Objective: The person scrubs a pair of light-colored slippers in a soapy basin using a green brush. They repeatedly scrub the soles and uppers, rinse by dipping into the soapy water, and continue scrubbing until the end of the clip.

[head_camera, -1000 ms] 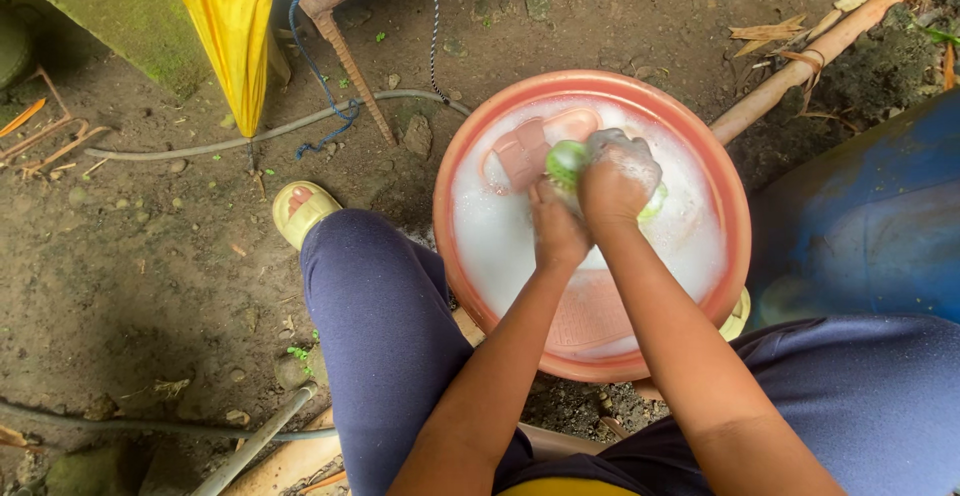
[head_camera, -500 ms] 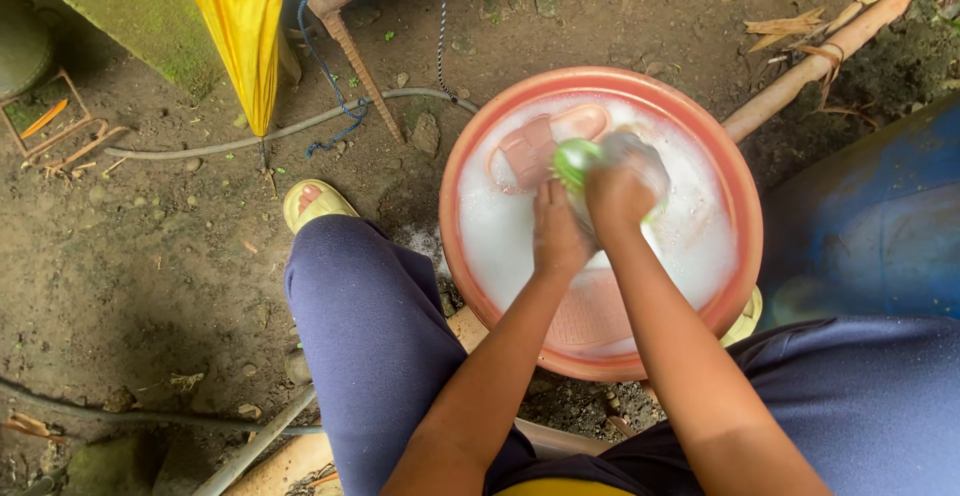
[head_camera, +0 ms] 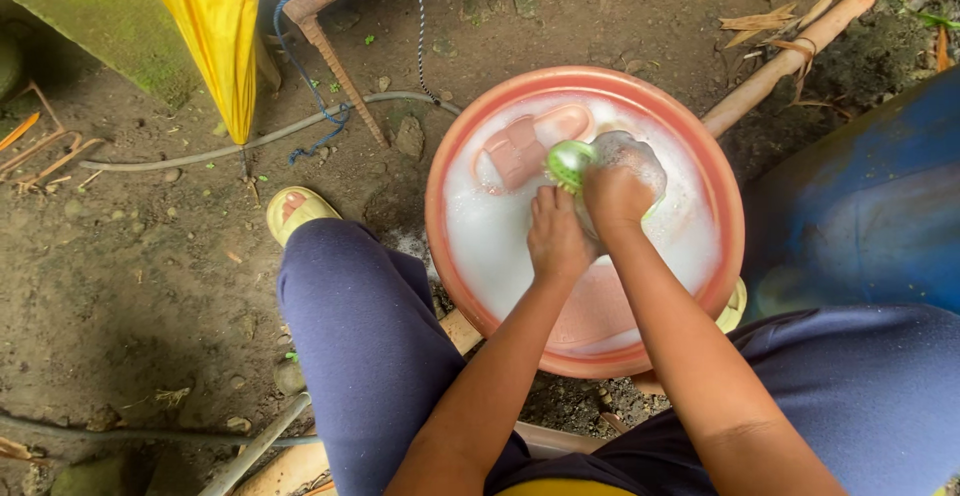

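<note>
A round pink basin (head_camera: 455,256) of foamy water stands on the dirt between my knees. My left hand (head_camera: 556,238) is over the basin, closed on a green scrub brush (head_camera: 568,163) that sticks out above its fingers. Right beside it, touching, my right hand (head_camera: 614,199) grips a grey, foam-covered item (head_camera: 635,151) whose shape the suds hide. The brush head rests against that item. A pink slipper (head_camera: 520,146) floats in the suds at the basin's far left.
My legs in dark blue trousers flank the basin, with a yellow sandal (head_camera: 300,209) on my left foot. A blue barrel (head_camera: 860,216) stands at right, a bamboo pole (head_camera: 800,51) behind the basin, a grey hose (head_camera: 250,141) and a yellow cloth (head_camera: 210,26) at far left.
Both hands stay together over the basin, working the brush against the foamy item with small shifts. The view has drifted slightly.
</note>
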